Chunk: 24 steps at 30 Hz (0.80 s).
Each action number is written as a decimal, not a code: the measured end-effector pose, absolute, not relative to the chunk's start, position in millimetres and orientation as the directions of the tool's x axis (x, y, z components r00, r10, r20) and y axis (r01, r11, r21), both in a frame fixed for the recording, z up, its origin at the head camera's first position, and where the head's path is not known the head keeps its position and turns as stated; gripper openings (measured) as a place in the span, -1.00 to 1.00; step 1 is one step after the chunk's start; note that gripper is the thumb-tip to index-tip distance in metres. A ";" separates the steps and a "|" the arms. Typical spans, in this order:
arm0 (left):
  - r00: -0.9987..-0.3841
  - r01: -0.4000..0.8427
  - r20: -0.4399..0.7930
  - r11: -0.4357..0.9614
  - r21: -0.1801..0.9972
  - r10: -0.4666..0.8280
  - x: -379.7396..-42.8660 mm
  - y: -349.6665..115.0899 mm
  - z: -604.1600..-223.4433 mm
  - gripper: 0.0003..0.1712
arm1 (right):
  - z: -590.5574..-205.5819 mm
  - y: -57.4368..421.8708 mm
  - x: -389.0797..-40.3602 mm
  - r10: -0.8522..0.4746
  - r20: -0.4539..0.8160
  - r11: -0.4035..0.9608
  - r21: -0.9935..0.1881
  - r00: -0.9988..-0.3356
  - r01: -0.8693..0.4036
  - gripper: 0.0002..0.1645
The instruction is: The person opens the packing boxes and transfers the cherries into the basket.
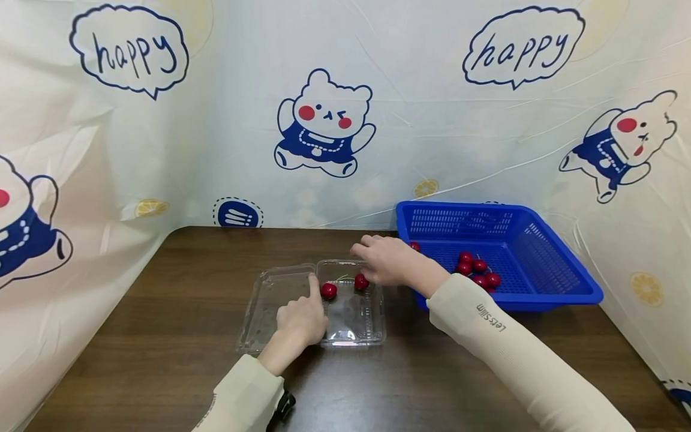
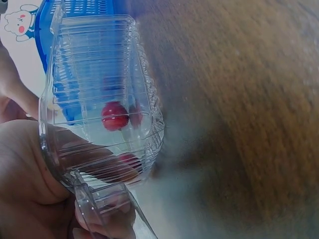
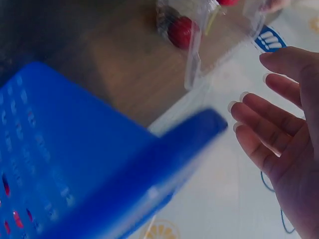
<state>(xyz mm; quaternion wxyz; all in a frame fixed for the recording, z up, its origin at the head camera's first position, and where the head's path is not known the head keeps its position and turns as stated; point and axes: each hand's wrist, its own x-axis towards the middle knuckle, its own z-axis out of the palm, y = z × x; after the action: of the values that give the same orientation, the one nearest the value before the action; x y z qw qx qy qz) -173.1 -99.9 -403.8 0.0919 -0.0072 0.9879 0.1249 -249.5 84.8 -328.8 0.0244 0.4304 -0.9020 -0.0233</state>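
Note:
A clear plastic clamshell box (image 1: 349,327) lies opened out on the table, its lid (image 1: 263,303) to the left. Inside the base are two red cherries, one on the left (image 1: 329,291) and one on the right (image 1: 361,281), with green stems. My left hand (image 1: 302,318) grips the box at the hinge side, index finger stretched along it and the other fingers curled at the wall. Over the base's right edge hovers my right hand (image 1: 394,259), fingers loosely bent and holding nothing, as the right wrist view shows. Its fingertips overlap the right cherry in the head view.
A blue perforated basket (image 1: 561,291) stands to the right, with several cherries (image 1: 479,266) on its floor and another (image 1: 414,246) near its left wall. The right forearm passes over the basket's near left corner. A patterned cloth (image 1: 232,132) hangs behind the brown table (image 1: 178,324).

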 end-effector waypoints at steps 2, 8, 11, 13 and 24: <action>-0.983 -0.037 -0.184 0.969 0.244 0.009 -173.4 -99.8 -403.8 -0.03 | -332.4 80.8 -248.3 -0.778 -0.004 0.626 0.065 -0.628 -0.777 -0.57; -0.983 -0.035 -0.182 0.969 0.246 0.010 -173.2 -99.8 -403.6 -0.04 | -341.2 71.2 -245.8 -0.768 -0.066 0.634 0.058 -0.637 -0.771 -0.57; -0.983 -0.036 -0.181 0.969 0.245 0.009 -173.0 -99.6 -404.2 -0.05 | -346.6 68.1 -245.1 -0.761 -0.080 0.642 0.047 -0.643 -0.765 -0.56; -0.983 -0.036 -0.181 0.969 0.245 0.009 -172.8 -99.3 -404.9 -0.05 | -351.3 67.3 -244.7 -0.758 -0.091 0.646 0.033 -0.646 -0.762 -0.56; -0.984 -0.044 -0.176 0.968 0.249 0.001 -172.4 -99.6 -403.4 -0.03 | -373.1 68.7 -245.3 -0.783 -0.047 0.616 0.074 -0.620 -0.784 -0.78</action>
<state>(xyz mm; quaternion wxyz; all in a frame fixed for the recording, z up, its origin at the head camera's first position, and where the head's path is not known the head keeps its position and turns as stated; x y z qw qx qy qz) -172.4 -99.6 -403.4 0.0876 -0.0109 0.9880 0.1269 -245.3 68.7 -373.1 -0.0050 0.4357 -0.8990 -0.0437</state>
